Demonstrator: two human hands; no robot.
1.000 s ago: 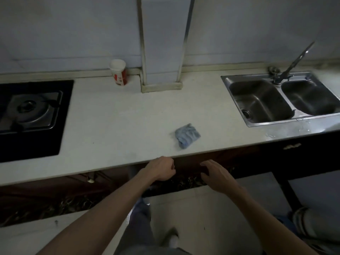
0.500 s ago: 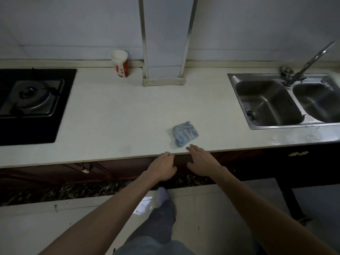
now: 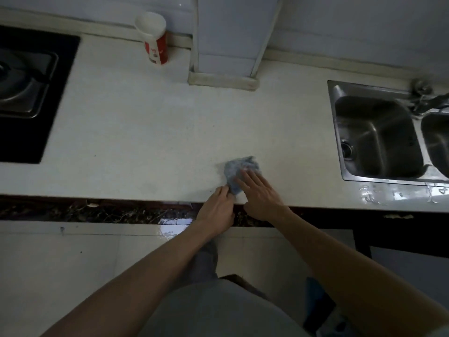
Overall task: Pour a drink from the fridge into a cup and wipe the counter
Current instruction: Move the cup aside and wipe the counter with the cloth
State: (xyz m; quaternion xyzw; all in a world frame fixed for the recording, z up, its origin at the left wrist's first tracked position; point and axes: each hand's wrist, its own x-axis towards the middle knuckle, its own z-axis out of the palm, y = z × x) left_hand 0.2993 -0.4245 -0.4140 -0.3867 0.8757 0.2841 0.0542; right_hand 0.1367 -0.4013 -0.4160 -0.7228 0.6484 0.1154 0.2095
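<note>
a crumpled blue cloth (image 3: 240, 170) lies on the white counter (image 3: 145, 132) close to its front edge, and both hands are on it. the right hand (image 3: 261, 194) lies flat over the cloth's near right part, fingers (image 3: 252, 178) stretched out and a little apart, pressing down rather than closed around anything. the left hand (image 3: 217, 209) sits at the counter's edge just left of the right one, its fingertips (image 3: 227, 190) touching the cloth's near left corner; whether they pinch the fabric or only rest against it cannot be told. the far part of the cloth shows beyond the fingers. at the back of the counter, well apart from the hands, a red and white paper cup (image 3: 155, 38) stands upright against the wall, just left of a pale boxed column (image 3: 230, 45) that meets the counter. a black gas hob (image 3: 26, 93) fills the left end, and a steel double sink (image 3: 381, 135) with a tap (image 3: 427, 98) lies to the right, with wet patches on the steel strip in front of it. the stretch of counter between the cloth and the cup is bare.
</note>
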